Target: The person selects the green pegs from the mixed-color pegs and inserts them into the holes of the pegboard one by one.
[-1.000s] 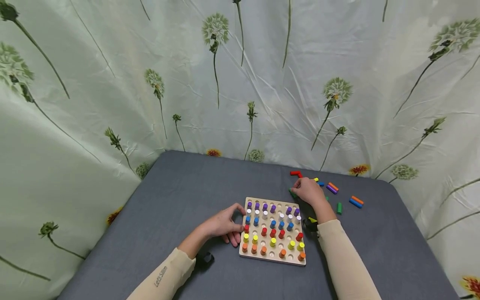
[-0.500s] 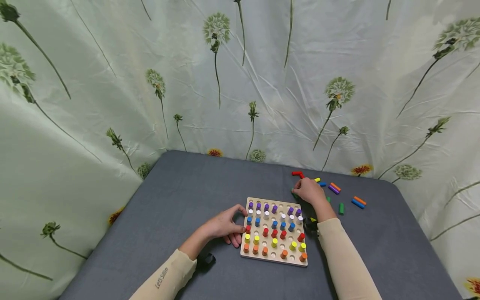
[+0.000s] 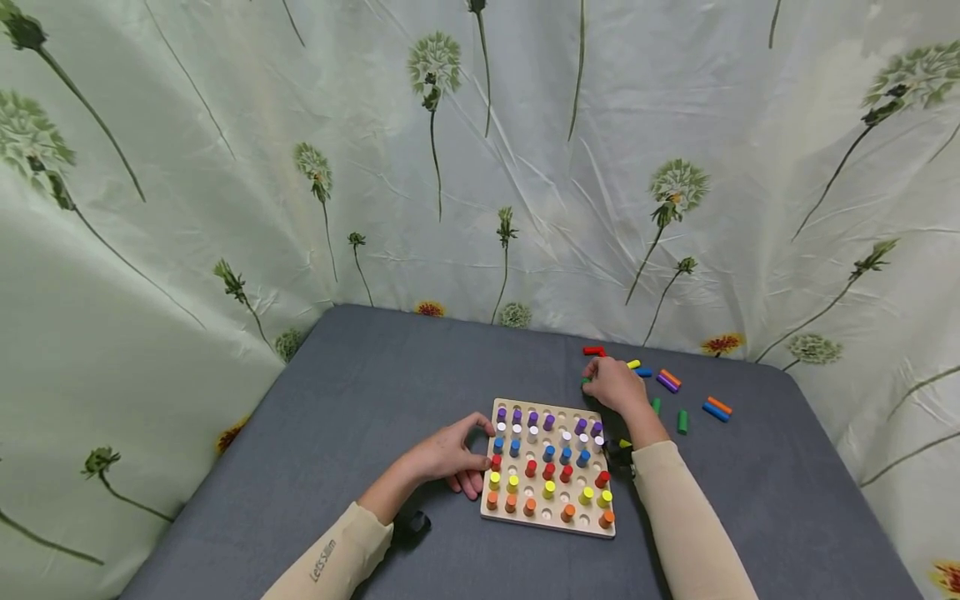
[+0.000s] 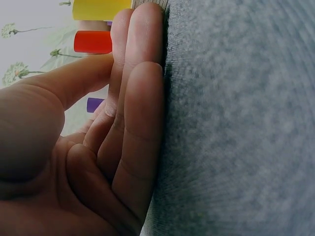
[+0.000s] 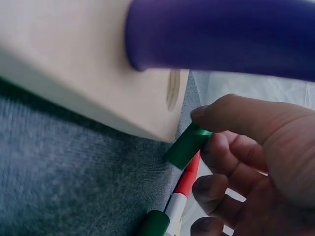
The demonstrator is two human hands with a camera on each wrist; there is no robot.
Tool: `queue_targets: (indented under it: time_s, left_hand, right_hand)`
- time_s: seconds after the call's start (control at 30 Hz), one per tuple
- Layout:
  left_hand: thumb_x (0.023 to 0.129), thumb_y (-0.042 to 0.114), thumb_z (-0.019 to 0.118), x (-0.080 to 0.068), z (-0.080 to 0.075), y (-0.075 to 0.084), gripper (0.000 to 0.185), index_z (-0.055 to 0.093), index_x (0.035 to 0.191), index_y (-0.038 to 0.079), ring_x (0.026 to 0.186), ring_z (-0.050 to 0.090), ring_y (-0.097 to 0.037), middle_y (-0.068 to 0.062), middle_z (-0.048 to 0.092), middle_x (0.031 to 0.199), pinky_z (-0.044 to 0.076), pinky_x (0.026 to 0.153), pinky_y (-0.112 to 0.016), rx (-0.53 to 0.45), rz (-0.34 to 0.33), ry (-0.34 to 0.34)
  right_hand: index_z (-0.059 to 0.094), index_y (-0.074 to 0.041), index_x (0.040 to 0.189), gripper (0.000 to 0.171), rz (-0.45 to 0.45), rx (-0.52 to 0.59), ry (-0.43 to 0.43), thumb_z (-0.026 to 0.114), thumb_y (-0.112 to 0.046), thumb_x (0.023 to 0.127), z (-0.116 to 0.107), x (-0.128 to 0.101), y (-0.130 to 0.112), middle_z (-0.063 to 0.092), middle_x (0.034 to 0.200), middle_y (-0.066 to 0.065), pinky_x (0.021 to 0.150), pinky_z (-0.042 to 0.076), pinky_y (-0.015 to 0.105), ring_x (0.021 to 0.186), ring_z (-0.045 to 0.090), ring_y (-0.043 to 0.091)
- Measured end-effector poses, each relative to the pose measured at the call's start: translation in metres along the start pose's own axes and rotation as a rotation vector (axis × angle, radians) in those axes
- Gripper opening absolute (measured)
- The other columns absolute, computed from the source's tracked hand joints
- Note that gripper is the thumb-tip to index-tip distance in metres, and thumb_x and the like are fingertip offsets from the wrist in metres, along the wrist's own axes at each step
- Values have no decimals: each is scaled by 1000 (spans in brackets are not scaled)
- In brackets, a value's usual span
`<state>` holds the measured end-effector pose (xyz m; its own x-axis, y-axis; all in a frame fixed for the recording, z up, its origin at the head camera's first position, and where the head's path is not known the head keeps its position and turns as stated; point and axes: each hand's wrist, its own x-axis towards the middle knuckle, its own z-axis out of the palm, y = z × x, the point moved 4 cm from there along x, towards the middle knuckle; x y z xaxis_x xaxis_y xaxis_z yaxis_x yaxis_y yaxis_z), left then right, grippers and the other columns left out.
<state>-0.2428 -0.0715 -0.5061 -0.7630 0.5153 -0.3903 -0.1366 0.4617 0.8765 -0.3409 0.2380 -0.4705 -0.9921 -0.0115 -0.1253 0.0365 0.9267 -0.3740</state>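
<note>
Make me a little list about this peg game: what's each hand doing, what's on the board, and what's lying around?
Left hand: fingers rest on the table against the left edge of the peg board
Right hand: pinches a green peg beside the board's far right corner
Board: wooden, rows of purple, white, blue, red, yellow and orange pegs, some holes open
Loose pegs: red peg, orange and blue pair, another green one
Table: grey cloth
Backdrop: pale green dandelion curtain
</note>
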Motion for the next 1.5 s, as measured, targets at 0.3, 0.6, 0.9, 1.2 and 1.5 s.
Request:
queue_targets:
  time_s: [0.3,0.6,0.9,1.2,1.5]
  left_hand:
    - [101,18,73,-1,1,1,37,52,131,23,53,71,-13,-7,75,66,48,45,-25,-6,8,-2]
    - [100,17,73,0,1,1,38,52,131,23,53,71,-13,-6,74,66,47,45,-25,-2,7,0]
    - [100,17,73,-1,1,2,38,52,131,24,53,71,-13,-6,74,66,47,45,-24,9,4,6]
    - [102,20,72,-1,1,0,37,52,133,23,53,70,-12,-6,75,67,47,45,-25,14,7,0]
    - [102,19,72,-2,1,2,37,51,132,23,53,70,-12,-6,74,66,48,45,-25,15,7,-2]
  right_hand:
    - [66,-7,111,23,-75,114,67,72,-18,92,-5,-5,-8,58,81,2,62,38,32,67,51,17]
    - [64,-5,111,20,-133,375,65,69,-13,94,-12,-12,-21,62,91,5,73,44,33,79,56,20]
    - [65,-3,113,21,-167,444,31,70,-12,94,-17,-17,-36,64,92,5,74,46,31,82,57,18]
    - [67,-4,112,20,-212,476,25,70,-11,94,-16,-20,-52,65,91,6,74,46,32,81,57,18]
    - [66,-4,113,20,-241,518,-8,69,-11,94,-11,-23,-72,65,92,6,75,48,34,80,58,20]
